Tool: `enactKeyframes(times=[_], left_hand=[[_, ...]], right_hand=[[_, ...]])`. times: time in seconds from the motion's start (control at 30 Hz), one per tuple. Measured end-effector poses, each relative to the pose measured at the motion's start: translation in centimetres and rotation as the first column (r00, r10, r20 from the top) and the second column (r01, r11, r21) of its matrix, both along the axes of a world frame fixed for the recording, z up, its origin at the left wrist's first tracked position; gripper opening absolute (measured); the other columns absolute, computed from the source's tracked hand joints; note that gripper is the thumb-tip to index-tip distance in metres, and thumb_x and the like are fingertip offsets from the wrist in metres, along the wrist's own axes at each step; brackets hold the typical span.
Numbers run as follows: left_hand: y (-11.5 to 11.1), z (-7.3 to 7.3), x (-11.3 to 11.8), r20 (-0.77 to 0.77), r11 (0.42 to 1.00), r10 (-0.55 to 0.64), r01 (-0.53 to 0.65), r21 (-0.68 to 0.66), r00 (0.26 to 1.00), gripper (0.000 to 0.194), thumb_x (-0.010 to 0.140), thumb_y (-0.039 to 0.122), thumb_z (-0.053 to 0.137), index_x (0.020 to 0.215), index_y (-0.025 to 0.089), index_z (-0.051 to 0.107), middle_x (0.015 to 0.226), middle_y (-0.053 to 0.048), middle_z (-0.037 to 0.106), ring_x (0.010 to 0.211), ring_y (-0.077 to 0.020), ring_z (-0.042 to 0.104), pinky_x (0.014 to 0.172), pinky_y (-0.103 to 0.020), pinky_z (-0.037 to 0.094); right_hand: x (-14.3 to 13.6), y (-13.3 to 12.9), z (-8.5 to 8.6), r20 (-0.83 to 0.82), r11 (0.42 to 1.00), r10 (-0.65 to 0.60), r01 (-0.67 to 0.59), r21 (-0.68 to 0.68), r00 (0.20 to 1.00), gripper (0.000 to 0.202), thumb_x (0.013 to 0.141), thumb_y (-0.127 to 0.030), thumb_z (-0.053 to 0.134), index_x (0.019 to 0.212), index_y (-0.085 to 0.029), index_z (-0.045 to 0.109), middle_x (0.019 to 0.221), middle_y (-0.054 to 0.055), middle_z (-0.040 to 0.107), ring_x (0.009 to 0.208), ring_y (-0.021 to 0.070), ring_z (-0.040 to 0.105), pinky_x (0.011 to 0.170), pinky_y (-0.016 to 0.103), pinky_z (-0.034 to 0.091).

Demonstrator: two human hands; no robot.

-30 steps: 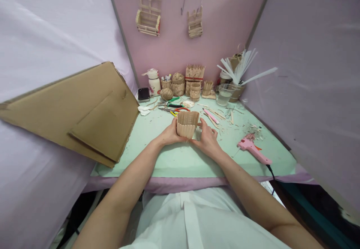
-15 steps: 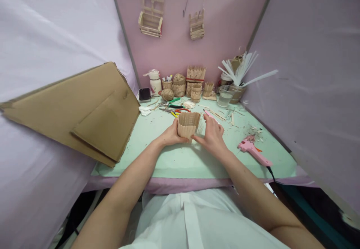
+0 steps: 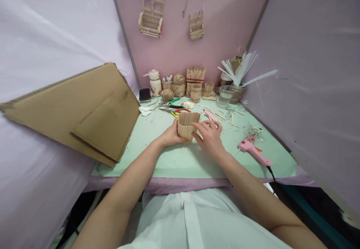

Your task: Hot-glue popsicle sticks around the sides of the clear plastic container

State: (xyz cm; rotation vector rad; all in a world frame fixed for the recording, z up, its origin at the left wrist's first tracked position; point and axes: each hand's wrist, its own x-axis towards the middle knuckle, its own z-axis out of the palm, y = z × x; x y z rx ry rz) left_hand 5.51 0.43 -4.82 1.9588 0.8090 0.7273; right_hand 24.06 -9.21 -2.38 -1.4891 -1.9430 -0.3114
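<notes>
A small cup of upright wooden craft sticks (image 3: pixel 185 131), with a scalloped rim, is held above the near part of the table. Its opening tips toward me, so part of the inside shows. My left hand (image 3: pixel 171 133) is closed around the cup's left side, thumb in front. On the right side, my right hand (image 3: pixel 209 136) has its thumb and index finger closed in on the cup's wall near the rim, the other fingers curled loosely. Whether a small piece lies between those fingertips is hidden. Beyond the hands lie pliers (image 3: pixel 176 106) and a pink pen-like tool (image 3: pixel 209 115).
A pink glue gun (image 3: pixel 254 151) with a cord lies at the right, near wood scraps. Cardboard (image 3: pixel 84 117) leans at the left. Along the back stand a white bottle (image 3: pixel 155 83), twine balls (image 3: pixel 167 94), stick-made holders (image 3: pixel 196 92) and a clear plastic cup (image 3: pixel 225 97).
My right hand has shifted slightly left and its index finger has come in from the air onto the cup's right side. The left hand and the cup have stayed in place.
</notes>
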Motion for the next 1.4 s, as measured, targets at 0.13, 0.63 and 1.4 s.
enactKeyframes(times=[0.13, 0.63, 1.4], left_hand=[[-0.1, 0.0, 0.1, -0.004, 1.0, 0.006, -0.006, 0.003, 1.0, 0.106, 0.056, 0.036, 0.087, 0.142, 0.018, 0.028, 0.138, -0.016, 0.051, 0.129, -0.0371, 0.049, 0.108, -0.051, 0.04], [0.1, -0.3, 0.3, 0.018, 1.0, 0.01, -0.01, 0.018, 1.0, 0.106, 0.055, 0.035, 0.088, 0.141, 0.018, 0.028, 0.138, -0.015, 0.051, 0.129, -0.0358, 0.048, 0.108, -0.049, 0.042], [0.1, -0.4, 0.4, 0.041, 1.0, 0.007, -0.007, 0.0, 0.999, 0.109, 0.053, 0.031, 0.089, 0.142, 0.019, 0.028, 0.143, -0.016, 0.046, 0.131, -0.0343, 0.046, 0.106, -0.044, 0.042]], right_hand=[[0.0, 0.0, -0.2, -0.031, 1.0, 0.005, -0.005, -0.011, 1.0, 0.027, 0.093, -0.022, 0.055, 0.118, -0.026, 0.064, 0.104, 0.004, 0.076, 0.107, 0.0263, 0.055, 0.1, 0.046, 0.022], [0.1, 0.7, -1.0, -0.076, 1.0, 0.02, -0.022, -0.019, 0.997, 0.025, 0.093, -0.02, 0.054, 0.115, -0.025, 0.066, 0.096, 0.004, 0.076, 0.104, 0.0258, 0.058, 0.1, 0.046, 0.023], [0.6, 0.6, 0.6, -0.164, 0.997, 0.082, -0.084, -0.001, 0.983, 0.015, 0.096, -0.028, 0.052, 0.09, -0.023, 0.063, 0.088, 0.002, 0.074, 0.097, 0.0231, 0.06, 0.098, 0.044, 0.024]])
